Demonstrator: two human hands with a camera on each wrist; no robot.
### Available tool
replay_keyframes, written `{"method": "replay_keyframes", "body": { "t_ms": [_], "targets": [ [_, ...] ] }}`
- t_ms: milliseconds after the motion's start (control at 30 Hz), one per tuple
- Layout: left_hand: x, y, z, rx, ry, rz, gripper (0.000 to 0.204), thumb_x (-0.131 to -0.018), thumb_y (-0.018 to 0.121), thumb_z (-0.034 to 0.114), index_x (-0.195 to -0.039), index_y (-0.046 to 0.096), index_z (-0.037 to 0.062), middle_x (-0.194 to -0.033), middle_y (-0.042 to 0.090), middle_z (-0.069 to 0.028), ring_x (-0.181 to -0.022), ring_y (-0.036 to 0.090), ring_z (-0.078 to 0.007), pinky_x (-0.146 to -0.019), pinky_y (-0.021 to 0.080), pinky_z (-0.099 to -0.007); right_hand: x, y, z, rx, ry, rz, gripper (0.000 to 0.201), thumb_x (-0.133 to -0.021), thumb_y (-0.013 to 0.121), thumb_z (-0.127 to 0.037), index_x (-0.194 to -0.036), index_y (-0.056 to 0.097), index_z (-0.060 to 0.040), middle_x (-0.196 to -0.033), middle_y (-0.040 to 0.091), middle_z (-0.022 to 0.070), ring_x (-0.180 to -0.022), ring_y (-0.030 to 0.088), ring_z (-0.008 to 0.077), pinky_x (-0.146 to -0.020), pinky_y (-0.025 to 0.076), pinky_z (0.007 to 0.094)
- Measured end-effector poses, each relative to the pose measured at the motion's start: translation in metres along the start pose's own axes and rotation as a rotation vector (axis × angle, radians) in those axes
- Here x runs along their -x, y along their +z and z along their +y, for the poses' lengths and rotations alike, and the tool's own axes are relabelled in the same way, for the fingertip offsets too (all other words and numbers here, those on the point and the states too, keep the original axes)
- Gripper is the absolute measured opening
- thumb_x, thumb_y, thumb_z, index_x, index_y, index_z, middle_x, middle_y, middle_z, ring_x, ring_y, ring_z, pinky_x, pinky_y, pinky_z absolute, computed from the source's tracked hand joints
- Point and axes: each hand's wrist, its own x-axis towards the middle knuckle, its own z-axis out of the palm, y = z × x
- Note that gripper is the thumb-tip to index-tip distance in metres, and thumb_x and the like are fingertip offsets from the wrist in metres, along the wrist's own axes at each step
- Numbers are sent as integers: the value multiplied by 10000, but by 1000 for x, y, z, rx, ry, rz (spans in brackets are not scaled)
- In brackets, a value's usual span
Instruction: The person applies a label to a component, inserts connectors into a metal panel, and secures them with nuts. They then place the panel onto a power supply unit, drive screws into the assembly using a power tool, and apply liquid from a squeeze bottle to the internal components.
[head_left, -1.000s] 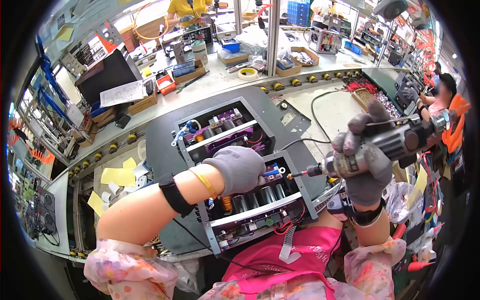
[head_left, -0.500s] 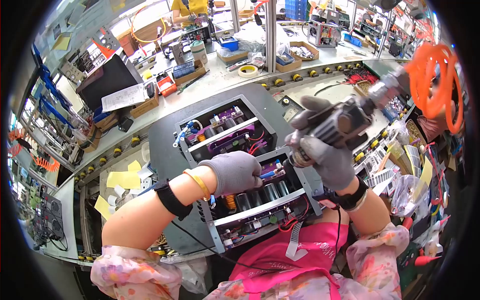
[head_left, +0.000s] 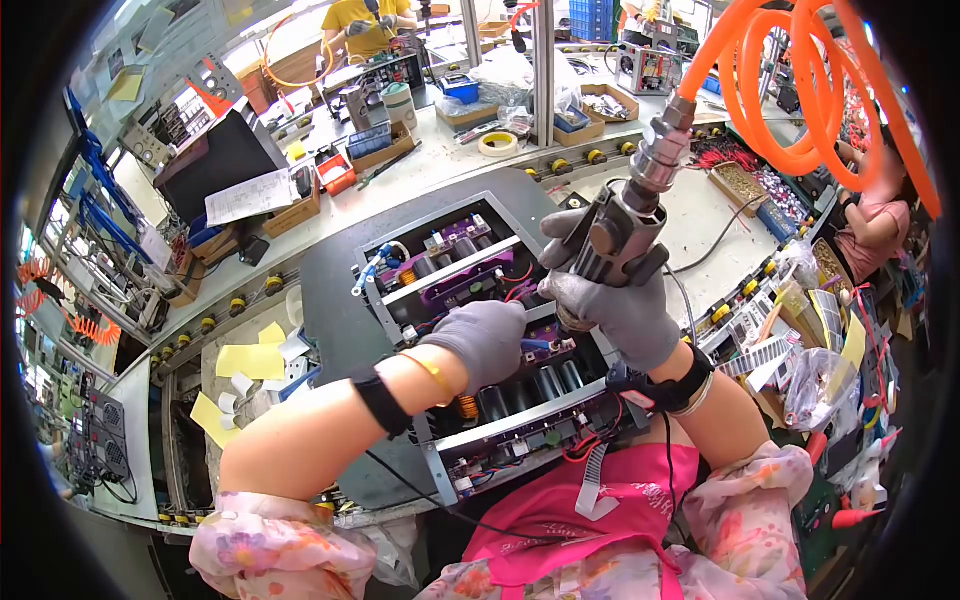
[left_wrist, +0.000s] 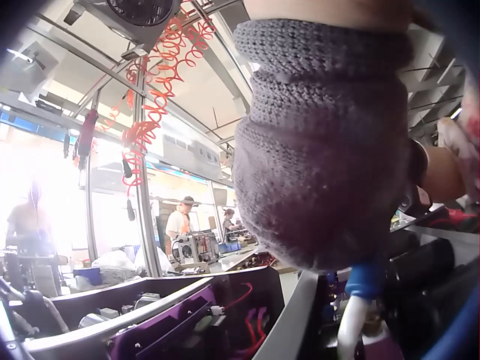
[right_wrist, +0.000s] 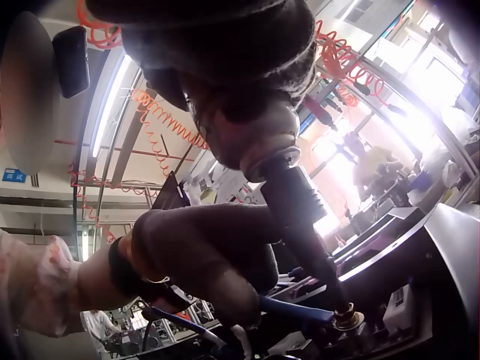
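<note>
My gloved right hand (head_left: 628, 312) grips an air screwdriver (head_left: 612, 238) that stands nearly upright over the near metal-framed unit (head_left: 525, 424). In the right wrist view the driver's bit (right_wrist: 319, 266) points down onto a brass-coloured screw (right_wrist: 346, 318) at the end of a blue-sleeved cable (right_wrist: 296, 308). My gloved left hand (head_left: 482, 342) pinches this cable from the left, inside the same unit. Black capacitors (head_left: 552, 381) and a copper coil (head_left: 467, 406) sit just below the left hand. In the head view the right hand and driver hide the screw.
Behind the near unit lies a second open unit (head_left: 450, 265) with purple boards, both on a black board (head_left: 340, 290). An orange coiled hose (head_left: 760, 95) runs up from the driver. Papers and bags (head_left: 800, 350) lie at the right; a person (head_left: 880, 225) sits beyond.
My right hand has brought the screwdriver leftward and swung it from lying sideways to upright, its bit now down at the cable end. The left hand has stayed at the cable.
</note>
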Motion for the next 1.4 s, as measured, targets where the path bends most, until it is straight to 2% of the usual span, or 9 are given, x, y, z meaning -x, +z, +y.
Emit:
{"method": "replay_keyframes", "body": {
  "t_ms": [200, 500, 600, 733, 833, 967, 1033, 1133, 1400],
  "targets": [
    [-13, 17, 5, -266, -1, 155, 129, -756, 613, 137, -817, 687, 51, -757, 689, -134, -725, 699, -292, -552, 539, -412, -4, 9, 13, 82, -124, 45, 289, -765, 673, -3, -1049, 620, 9, -892, 647, 23, -765, 603, 66, -653, 506, 234],
    [-20, 16, -7, -269, 57, 45, 269, -802, 622, 216, -1027, 635, 69, -870, 687, -140, -805, 688, -303, -624, 538, -384, -8, 9, 14, 68, -62, -3, 408, -763, 646, 16, -1158, 545, -4, -896, 628, 43, -764, 618, 105, -646, 513, 242],
    [-8, 11, -37, 294, 33, 192, 320, -828, 659, 282, -1017, 612, 27, -868, 659, -137, -719, 661, -260, -634, 522, -387, -11, 5, 11, 133, -63, -39, 454, -760, 627, 24, -1198, 508, -3, -910, 622, 66, -774, 631, 128, -650, 514, 245],
    [27, 12, -74, 1500, 71, 26, 250, -902, 532, 78, -1138, 543, -5, -868, 633, -138, -574, 575, -77, -410, 469, -181, -12, 4, -18, 7, -45, -31, 440, -785, 580, 24, -1216, 489, 17, -895, 620, 94, -741, 626, 144, -626, 510, 257],
    [44, 20, -67, 1812, 101, 144, 218, -950, 481, 75, -1145, 526, -13, -953, 652, -199, -505, 565, -100, -386, 458, -195, -16, 17, -37, -80, -352, 63, 431, -828, 530, -3, -1253, 469, 24, -918, 615, 115, -752, 625, 175, -655, 524, 301],
    [35, 21, -57, 1752, 58, 299, 182, -981, 498, 189, -997, 561, 20, -819, 679, -140, -390, 494, -81, -297, 355, -191, -18, 42, -40, -349, -517, 137, 444, -864, 498, -51, -1303, 452, -6, -930, 605, 100, -821, 614, 199, -772, 529, 378],
    [31, 26, -53, 1840, 24, 349, 245, -964, 551, 259, -976, 607, 20, -658, 573, -5, -425, 433, -31, -330, 321, -162, -14, 49, -30, -552, -564, 51, 460, -866, 495, 44, -1315, 432, -33, -992, 598, 83, -819, 605, 159, -748, 532, 343],
    [32, 32, -54, 2011, 79, 308, 279, -960, 557, 283, -1026, 637, 24, -745, 606, -13, -477, 421, -20, -374, 336, -155, -19, 47, -5, -479, -724, 66, 502, -839, 481, 23, -1333, 425, -46, -1032, 600, 91, -828, 599, 164, -834, 502, 421],
    [34, 42, -58, 2111, 222, 161, 295, -976, 511, 323, -1015, 597, 44, -720, 598, -10, -439, 427, -31, -337, 339, -171, -20, 39, 14, -416, -622, 82, 499, -834, 520, -66, -1324, 423, -43, -1017, 606, 88, -825, 615, 175, -853, 507, 434]
  ]
}}
